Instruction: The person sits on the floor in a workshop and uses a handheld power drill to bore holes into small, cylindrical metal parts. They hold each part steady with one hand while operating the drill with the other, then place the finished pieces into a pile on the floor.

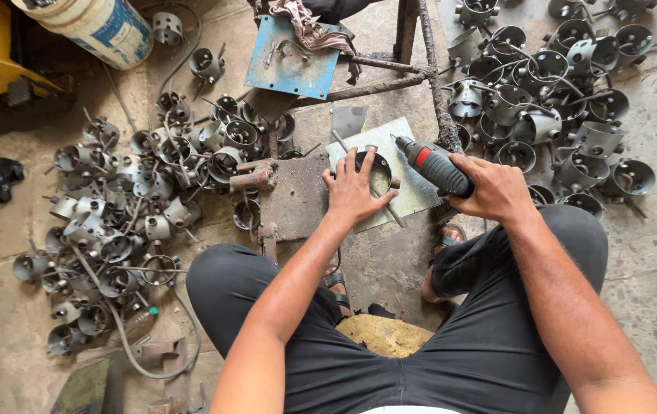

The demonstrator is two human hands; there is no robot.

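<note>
Drilling step in hand: metal cup [378,170] pinned on plate [409,192] by left hand [354,192], fingers spread. Drill [434,165] gripped by right hand [497,190], fingers wrapped. Next, judged: bit lined up, steady pressure needed.

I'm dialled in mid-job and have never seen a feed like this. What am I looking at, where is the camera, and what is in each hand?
There is no machine here: a person works with two bare hands. The single picture comes from a camera on their head, looking down past their knees at a concrete floor.

The left hand presses flat on a round metal cup that sits on a pale metal plate. A thin rod sticks out from under the hand. The right hand grips a dark power drill with a red band, its tip pointed at the cup.

Heaps of similar grey metal cups lie on the left and on the upper right. A blue plate and a white drum sit further up.
</note>
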